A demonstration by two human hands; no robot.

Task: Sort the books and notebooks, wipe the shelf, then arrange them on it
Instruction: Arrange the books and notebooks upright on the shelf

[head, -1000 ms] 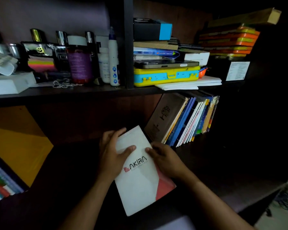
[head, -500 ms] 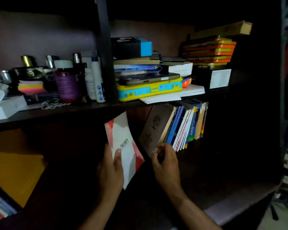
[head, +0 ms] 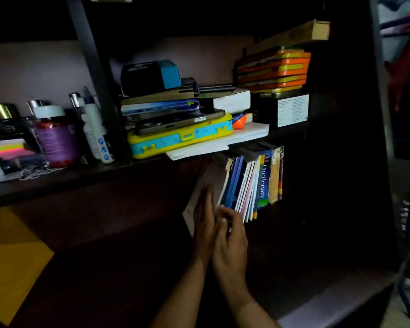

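Left hand (head: pixel 205 218) flat against white booklet (head: pixel 200 185), fingers straight, pressing it upright onto the left end of the book row (head: pixel 251 181) so it stands instead of sliding. Right hand (head: pixel 231 235) at the row's lower spines, fingers loosely curled, thumb touching the blue notebooks (head: pixel 232 185); whether pinching anything, cannot tell. Probably steadying the row while the newcomer seats. Blue dictionary (head: pixel 263 181) near the right end, all on the dark lower shelf (head: pixel 294 223). Compared with half a second ago: booklet no longer held apart and tilted in the air, now against the row; hands now close together, overlapping in the view.
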